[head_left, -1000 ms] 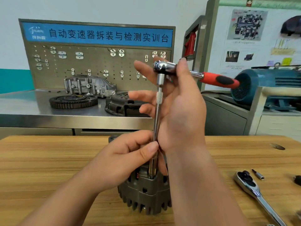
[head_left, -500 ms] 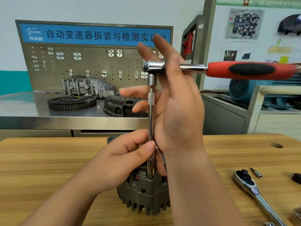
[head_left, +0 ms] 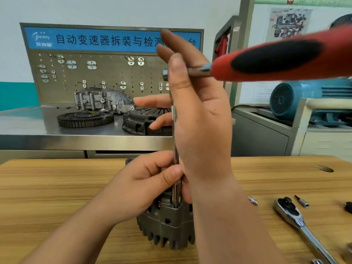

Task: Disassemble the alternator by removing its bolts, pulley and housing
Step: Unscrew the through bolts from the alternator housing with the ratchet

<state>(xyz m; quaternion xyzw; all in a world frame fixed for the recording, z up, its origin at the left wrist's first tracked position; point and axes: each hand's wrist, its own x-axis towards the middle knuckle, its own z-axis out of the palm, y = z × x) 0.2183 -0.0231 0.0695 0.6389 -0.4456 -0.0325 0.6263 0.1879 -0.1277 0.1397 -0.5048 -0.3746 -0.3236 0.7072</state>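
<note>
Task item: the alternator [head_left: 167, 223] stands on the wooden surface [head_left: 57, 197], near its front edge, between our two forearms.
Tool in use: a red-handled ratchet [head_left: 276, 58] sits on top of a long extension bar [head_left: 176, 193]. The bar stands upright with its lower end on the alternator's top rim.
Left hand [head_left: 141, 189]: thumb and curled fingers pinch the extension bar low down, just above the alternator.
Right hand [head_left: 198, 115]: fingers straight and spread, palm against the upper bar, thumb lying across the ratchet's neck. It grips nothing.
Step in hand: we judge this to be bolt removal, with the bar seated on one housing bolt. The bolt head itself is hidden.
Done so far: we see no removed bolt on the surface. The housing shows as one closed body.
Left to do: probably the remaining bolts, then the pulley and housing. We cannot see the pulley from here.
Nearby, right: a second ratchet [head_left: 297, 221] lies well apart from the alternator, with a small chrome bit [head_left: 253, 201] and a second bit [head_left: 302, 201] beside it.
Behind: a steel surface carries a toothed flywheel [head_left: 85, 118], a clutch cover [head_left: 144, 121] and a cast casing [head_left: 102, 101] below a pegboard [head_left: 106, 73]. A blue motor [head_left: 304, 100] stands to the right.
Obstructions: our right forearm covers the alternator's right side. The red handle is blurred and hangs close to the camera. Nothing on the surface touches the alternator.
</note>
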